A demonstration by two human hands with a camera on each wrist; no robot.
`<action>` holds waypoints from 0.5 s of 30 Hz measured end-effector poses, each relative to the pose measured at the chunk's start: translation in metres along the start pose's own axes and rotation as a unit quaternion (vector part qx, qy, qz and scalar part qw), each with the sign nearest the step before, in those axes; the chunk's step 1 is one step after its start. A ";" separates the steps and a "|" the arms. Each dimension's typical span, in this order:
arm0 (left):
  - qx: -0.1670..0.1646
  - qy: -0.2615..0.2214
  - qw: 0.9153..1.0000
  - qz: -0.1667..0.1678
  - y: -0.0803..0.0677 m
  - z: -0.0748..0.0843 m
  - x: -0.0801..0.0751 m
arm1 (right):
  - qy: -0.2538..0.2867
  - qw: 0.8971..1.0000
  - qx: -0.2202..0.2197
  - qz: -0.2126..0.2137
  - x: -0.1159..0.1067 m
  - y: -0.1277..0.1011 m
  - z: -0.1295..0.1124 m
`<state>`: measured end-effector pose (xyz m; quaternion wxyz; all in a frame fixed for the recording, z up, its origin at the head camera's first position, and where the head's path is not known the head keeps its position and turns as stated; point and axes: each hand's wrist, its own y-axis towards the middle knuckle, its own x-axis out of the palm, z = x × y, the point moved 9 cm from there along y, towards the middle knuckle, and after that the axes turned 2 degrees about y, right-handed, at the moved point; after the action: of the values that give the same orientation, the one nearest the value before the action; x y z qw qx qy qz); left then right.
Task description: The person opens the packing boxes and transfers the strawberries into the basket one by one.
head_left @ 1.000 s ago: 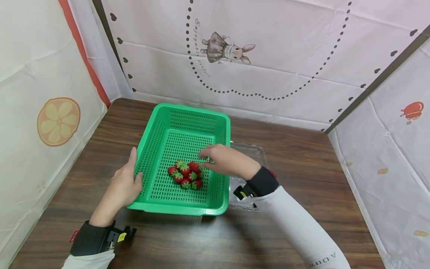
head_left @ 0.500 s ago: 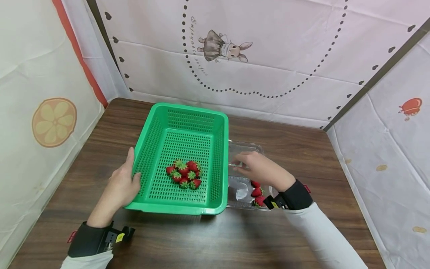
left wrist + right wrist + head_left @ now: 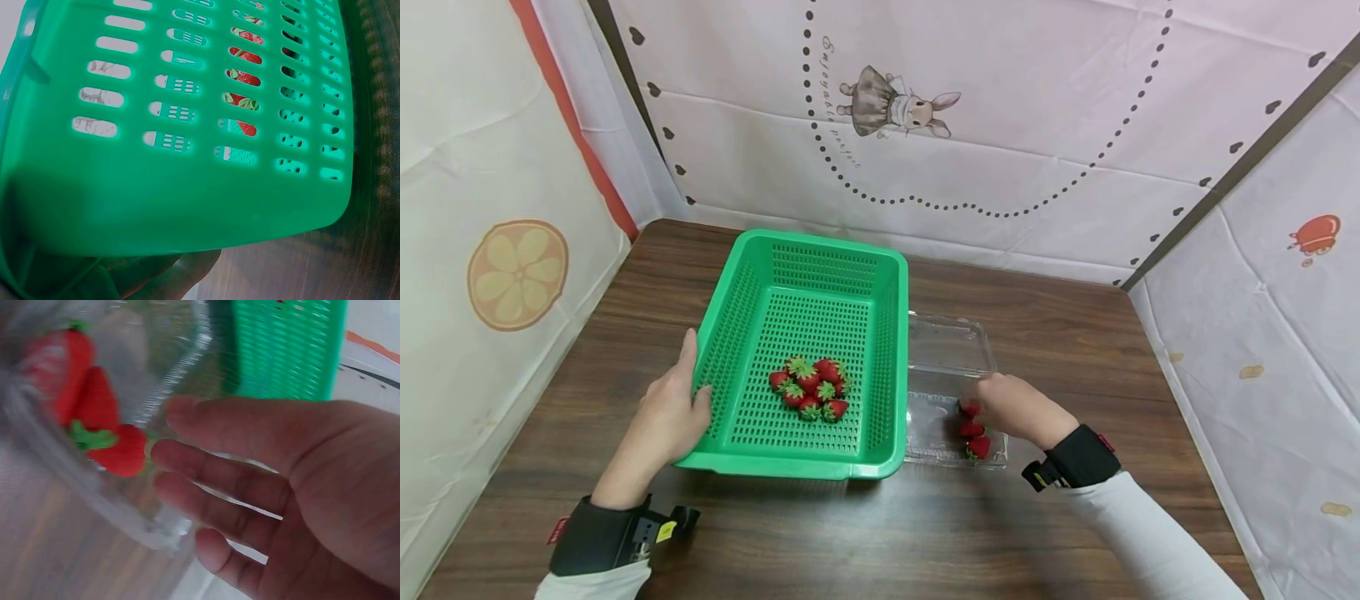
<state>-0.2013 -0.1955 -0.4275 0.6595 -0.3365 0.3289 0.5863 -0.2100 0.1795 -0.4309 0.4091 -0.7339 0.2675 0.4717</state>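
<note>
My left hand (image 3: 667, 412) grips the left rim of a green plastic basket (image 3: 891, 367), its thumb over the edge; in the left wrist view, fingers (image 3: 181, 269) show below the rim. A small pile of strawberries (image 3: 808, 379) with green leaves lies on the basket floor. To the right, a clear plastic clamshell box (image 3: 934, 425) stands with its lid spread back. A few strawberries (image 3: 976, 447) sit along its right side. My right hand (image 3: 1018, 407) is over that side; the right wrist view has its relaxed fingertips right at the nearest strawberry (image 3: 122, 450), holding nothing.
The dark wooden table (image 3: 1075, 333) carries both containers. The basket's right side overlaps the clear box in the head view. Printed white cloth (image 3: 1037, 100) hangs behind the table and along both sides.
My right hand has moved right, from over the basket's strawberries to those in the clear box. The left hand keeps its hold on the rim.
</note>
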 end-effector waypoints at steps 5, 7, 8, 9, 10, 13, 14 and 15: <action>0.000 -0.002 1.000 0.001 0.000 0.000 0.000 | -0.022 0.999 -0.026 -0.001 0.012 0.002 -0.004; 0.000 -0.003 1.000 0.002 0.000 0.000 0.000 | -0.027 0.999 -0.033 -0.003 0.015 0.003 -0.007; 0.001 -0.003 1.000 0.003 0.000 0.000 0.000 | -0.032 0.999 -0.035 -0.005 0.016 0.004 -0.007; 0.001 -0.004 1.000 0.003 0.000 0.000 0.000 | -0.034 0.999 -0.033 -0.008 0.017 0.004 -0.008; 0.001 -0.004 1.000 0.004 -0.001 0.000 0.000 | -0.036 0.999 -0.032 -0.009 0.018 0.005 -0.008; 0.002 -0.004 1.000 0.004 -0.001 0.000 0.000 | -0.045 0.999 -0.026 -0.009 0.020 0.007 -0.009; 0.002 -0.003 1.000 0.004 -0.001 0.000 0.000 | -0.047 0.999 -0.022 -0.009 0.021 0.008 -0.010; 0.002 -0.003 1.000 0.004 -0.001 0.000 0.000 | -0.046 0.999 -0.019 -0.011 0.022 0.008 -0.010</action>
<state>-0.2006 -0.1956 -0.4276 0.6587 -0.3321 0.3294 0.5893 -0.2028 0.1671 -0.4513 0.4119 -0.7219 0.2315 0.5056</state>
